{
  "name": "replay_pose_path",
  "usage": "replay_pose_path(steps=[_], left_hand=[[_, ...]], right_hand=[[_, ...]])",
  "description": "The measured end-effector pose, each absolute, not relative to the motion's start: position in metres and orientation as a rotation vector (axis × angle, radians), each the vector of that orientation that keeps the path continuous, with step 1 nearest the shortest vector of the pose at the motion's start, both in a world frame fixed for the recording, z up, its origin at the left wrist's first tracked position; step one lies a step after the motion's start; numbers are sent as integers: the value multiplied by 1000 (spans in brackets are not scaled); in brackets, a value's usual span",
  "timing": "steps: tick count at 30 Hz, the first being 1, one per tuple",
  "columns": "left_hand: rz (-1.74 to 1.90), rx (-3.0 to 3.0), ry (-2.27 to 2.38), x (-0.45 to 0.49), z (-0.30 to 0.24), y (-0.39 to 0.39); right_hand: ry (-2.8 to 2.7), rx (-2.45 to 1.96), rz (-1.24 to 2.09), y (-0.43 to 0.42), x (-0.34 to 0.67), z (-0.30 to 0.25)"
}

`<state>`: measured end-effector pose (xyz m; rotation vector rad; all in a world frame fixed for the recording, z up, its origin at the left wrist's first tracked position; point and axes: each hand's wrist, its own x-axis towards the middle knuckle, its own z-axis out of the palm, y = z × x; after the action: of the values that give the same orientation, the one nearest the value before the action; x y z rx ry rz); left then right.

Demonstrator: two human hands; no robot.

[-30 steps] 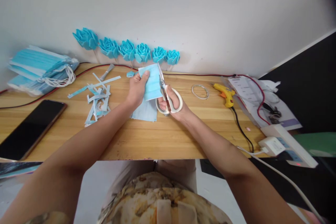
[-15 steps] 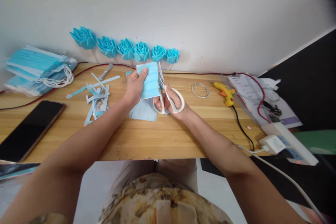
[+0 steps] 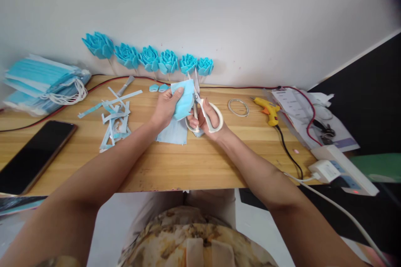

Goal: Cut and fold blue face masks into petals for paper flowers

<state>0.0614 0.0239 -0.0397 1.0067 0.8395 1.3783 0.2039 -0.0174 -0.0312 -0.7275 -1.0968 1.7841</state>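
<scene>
Between the thumb and fingers of my left hand [image 3: 167, 107] is a blue piece of face-mask fabric [image 3: 184, 101], tilted, its lower edge rounded. My right hand [image 3: 208, 120] is closed around white-handled scissors [image 3: 213, 117], the thumb in one loop. The scissors' blades point away from me and stand slightly apart beside the fabric's right edge. Under my hands another pale blue fabric piece [image 3: 172, 133] lies flat on the wooden table [image 3: 194, 167]. Small cut blue pieces [image 3: 154, 88] rest just beyond my left hand.
Several blue fabric flowers [image 3: 127, 55] on stems lean along the wall. To the left are a stack of face masks [image 3: 40, 77], cut strips [image 3: 114, 121] and a phone [image 3: 37, 154]. A wire coil [image 3: 238, 107], yellow glue gun [image 3: 267, 110] and power strip [image 3: 347, 171] are at right.
The fabric in my left hand has shifted right and tilted, and its outline is now more rounded. The scissors moved slightly right. Small cut pieces show more plainly behind my left hand.
</scene>
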Motion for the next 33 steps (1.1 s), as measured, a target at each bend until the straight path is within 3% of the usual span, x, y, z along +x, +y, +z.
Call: replay_pose_path(steps=[33], left_hand=[[1363,1014,816,56,-38,25]], right_hand=[[-1075,-700,1660,-26,198,-34]])
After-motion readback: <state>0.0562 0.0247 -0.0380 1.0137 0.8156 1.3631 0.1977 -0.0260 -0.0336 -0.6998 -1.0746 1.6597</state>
